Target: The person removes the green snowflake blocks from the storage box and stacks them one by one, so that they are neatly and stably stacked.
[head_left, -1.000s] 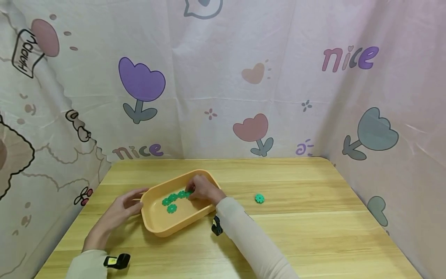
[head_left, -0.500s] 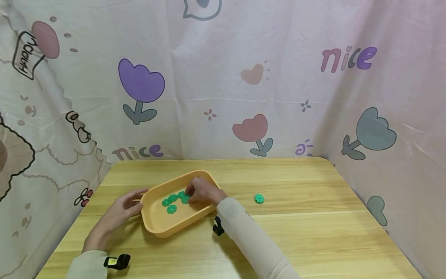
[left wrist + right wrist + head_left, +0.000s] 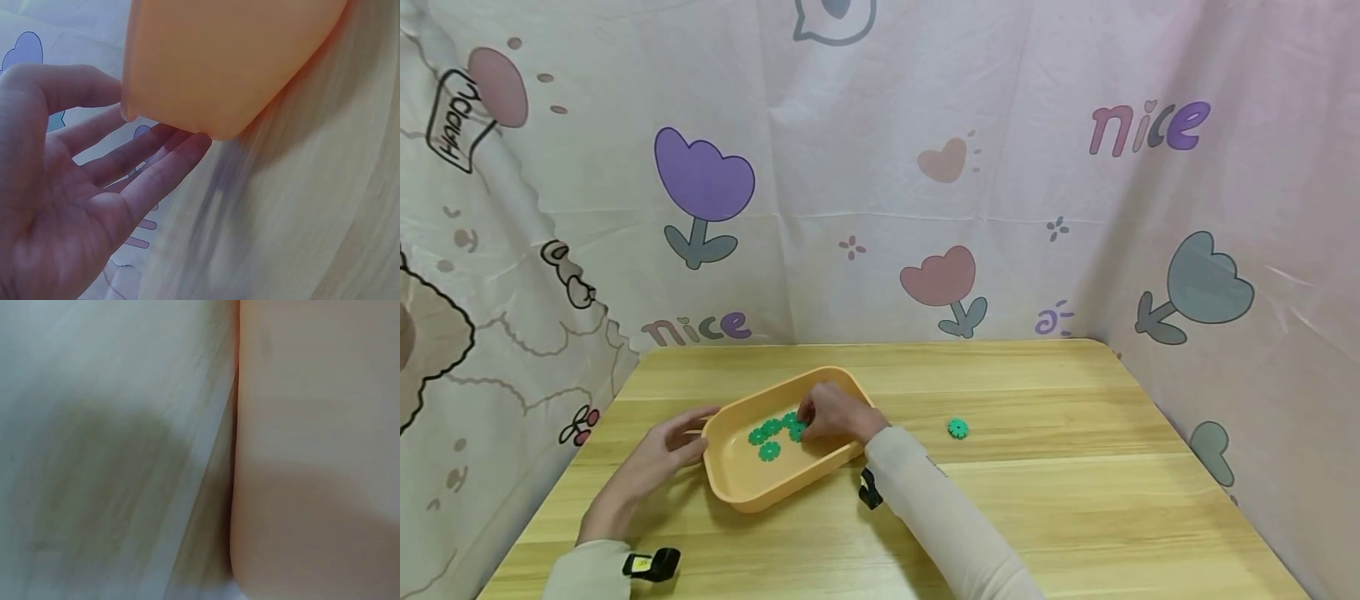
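Note:
A yellow-orange plastic tray [image 3: 737,498] stands angled on the table. Several green notched plastic discs [image 3: 769,451] lie inside, some close together in a short row. My right hand [image 3: 835,412] reaches over the near right rim, its curled fingers pinching a green notched disc [image 3: 797,432] low in the tray, beside the row's end; the fingertips partly cover it. At the tray's left end, my left hand [image 3: 81,194] rests with extended fingers and thumb against the outside wall and rim. The right wrist view has only the tray's outer wall [image 3: 319,425] and the tabletop.
One more green notched disc [image 3: 958,428] lies on the wooden table [image 3: 1075,500], right of the tray. A printed cloth [image 3: 850,167] hangs behind and along both sides of the table. Each cuff carries a small black camera [image 3: 655,565].
The disc at my right fingers has shifted slightly left and toward me, with the hand following a little. My left hand and the tray hold their places.

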`<state>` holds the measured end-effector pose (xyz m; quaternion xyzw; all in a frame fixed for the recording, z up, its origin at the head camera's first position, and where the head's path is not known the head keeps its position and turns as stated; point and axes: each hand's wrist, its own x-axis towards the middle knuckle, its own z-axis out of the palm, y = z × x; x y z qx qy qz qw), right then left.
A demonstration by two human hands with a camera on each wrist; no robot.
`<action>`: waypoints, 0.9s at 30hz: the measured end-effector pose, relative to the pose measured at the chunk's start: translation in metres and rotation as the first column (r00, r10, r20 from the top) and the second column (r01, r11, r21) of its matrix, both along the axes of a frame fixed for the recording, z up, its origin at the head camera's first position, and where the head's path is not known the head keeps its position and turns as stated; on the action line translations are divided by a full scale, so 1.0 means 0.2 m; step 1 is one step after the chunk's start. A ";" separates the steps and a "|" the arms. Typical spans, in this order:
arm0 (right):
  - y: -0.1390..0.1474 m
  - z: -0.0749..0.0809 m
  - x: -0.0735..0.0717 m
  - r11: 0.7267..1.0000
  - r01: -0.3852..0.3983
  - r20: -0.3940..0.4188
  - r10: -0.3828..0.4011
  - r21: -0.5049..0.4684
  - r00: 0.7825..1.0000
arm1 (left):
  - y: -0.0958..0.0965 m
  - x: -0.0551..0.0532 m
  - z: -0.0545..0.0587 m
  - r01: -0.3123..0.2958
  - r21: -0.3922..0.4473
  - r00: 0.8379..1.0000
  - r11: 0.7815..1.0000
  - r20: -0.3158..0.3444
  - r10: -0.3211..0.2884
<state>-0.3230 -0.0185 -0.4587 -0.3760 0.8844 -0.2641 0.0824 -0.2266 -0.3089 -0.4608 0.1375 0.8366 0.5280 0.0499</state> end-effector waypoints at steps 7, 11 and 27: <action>-0.01 -0.01 0.00 0.999 -0.019 -0.016 0.020 0.025 1.000 | 0.00 0.00 0.00 -0.011 -0.015 1.000 1.000 -0.003 0.011; -0.01 -0.02 0.00 0.998 -0.040 -0.027 0.042 0.050 0.999 | 0.00 0.01 0.00 -0.012 -0.009 1.000 1.000 0.005 0.012; 0.01 0.06 0.02 0.989 -0.094 -0.023 0.092 -0.118 0.996 | 0.00 0.01 0.01 -0.004 -0.018 1.000 1.000 -0.018 0.003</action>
